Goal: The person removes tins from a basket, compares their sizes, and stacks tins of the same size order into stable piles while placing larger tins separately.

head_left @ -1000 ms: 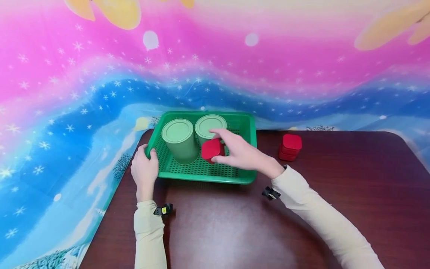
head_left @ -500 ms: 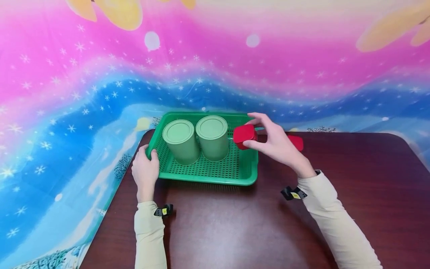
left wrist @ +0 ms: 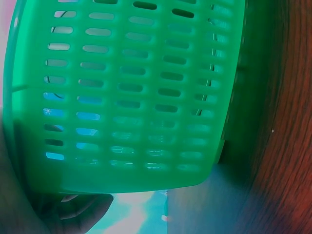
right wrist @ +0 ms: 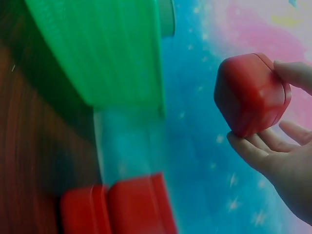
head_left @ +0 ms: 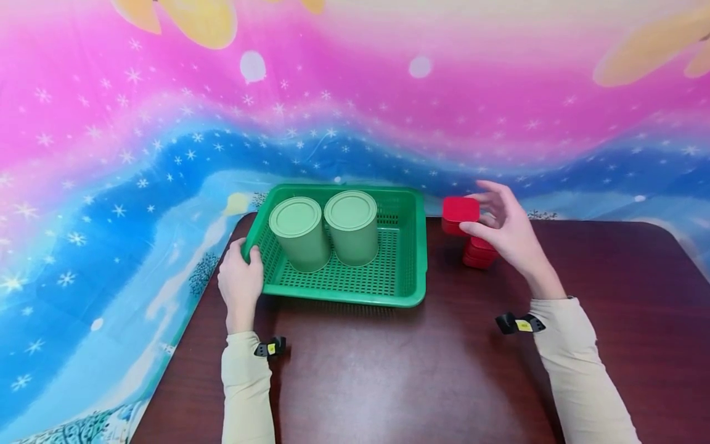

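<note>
My left hand [head_left: 241, 280] grips the left rim of a green plastic basket [head_left: 344, 298], its thumb over the edge; in the left wrist view the slotted basket wall [left wrist: 146, 117] fills most of the picture. Between thumb and fingers, my right hand [head_left: 513, 237] holds a small red square box with a lid [head_left: 460, 214], raised off the table. Just below and behind that hand stands a stack of red boxes [head_left: 479, 254], partly covered by it; the right wrist view shows two stacked boxes [right wrist: 139, 207] there, apart from the held box [right wrist: 251, 95].
Two light green round canisters [head_left: 302, 237] with lids stand side by side in the left and middle of the basket. Everything rests on a dark brown wooden table [head_left: 383, 376], with a colourful printed cloth [head_left: 344, 111] behind its back edge.
My right hand has lifted the red box out of the basket and carried it right, to above the red stack. The left hand and basket have stayed put.
</note>
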A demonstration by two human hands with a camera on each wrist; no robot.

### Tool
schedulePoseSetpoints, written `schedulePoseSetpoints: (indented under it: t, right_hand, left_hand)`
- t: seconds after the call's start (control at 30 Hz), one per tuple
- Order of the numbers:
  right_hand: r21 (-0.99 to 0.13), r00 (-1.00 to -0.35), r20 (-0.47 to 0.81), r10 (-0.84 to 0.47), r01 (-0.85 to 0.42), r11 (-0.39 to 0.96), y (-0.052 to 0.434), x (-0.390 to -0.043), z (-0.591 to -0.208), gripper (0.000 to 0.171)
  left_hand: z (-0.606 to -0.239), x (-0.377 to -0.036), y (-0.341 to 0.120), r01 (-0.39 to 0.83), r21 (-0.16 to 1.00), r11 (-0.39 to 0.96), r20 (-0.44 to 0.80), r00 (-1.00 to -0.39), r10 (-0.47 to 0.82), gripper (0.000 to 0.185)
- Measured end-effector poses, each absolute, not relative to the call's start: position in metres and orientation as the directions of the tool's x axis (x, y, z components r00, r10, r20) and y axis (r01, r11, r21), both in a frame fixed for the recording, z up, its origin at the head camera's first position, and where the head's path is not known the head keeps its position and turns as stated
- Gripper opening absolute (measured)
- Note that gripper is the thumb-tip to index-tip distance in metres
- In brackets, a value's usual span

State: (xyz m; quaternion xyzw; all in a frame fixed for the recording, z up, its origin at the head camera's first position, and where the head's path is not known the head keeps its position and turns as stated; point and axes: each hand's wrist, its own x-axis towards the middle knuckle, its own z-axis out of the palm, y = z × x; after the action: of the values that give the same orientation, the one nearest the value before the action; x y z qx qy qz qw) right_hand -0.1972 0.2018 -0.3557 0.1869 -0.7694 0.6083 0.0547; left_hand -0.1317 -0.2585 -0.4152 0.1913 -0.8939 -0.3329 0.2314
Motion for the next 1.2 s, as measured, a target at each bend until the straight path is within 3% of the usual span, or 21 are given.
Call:
schedulePoseSetpoints:
  t: [0.17, 0.43, 1.2]
  right_hand:
    - [-0.926, -0.936, 0.304, -0.179, -0.335, 0.173, 0.224, -0.201, -0.369, 0.076]
    - [-0.959, -0.949, 0.284, -0.139, -0.284, -0.019, 0.250, -0.203, -0.389, 0.075]
    - [-0.963, -0.953, 0.267, -0.145, -0.259, -0.072, 0.259, -0.207, -0.409, 0.078]
  left_hand:
    - [-0.416, -0.131, -0.258, -0.193, 0.677, 0.710, 0.287, -0.820, -0.496, 0.044]
    - [-0.416, -0.131, -0.258, -0.187, 0.678, 0.711, 0.293, -0.819, -0.494, 0.044]
    - [-0.416, -0.133, -0.259, -0.188, 0.675, 0.714, 0.304, -0.810, -0.501, 0.044]
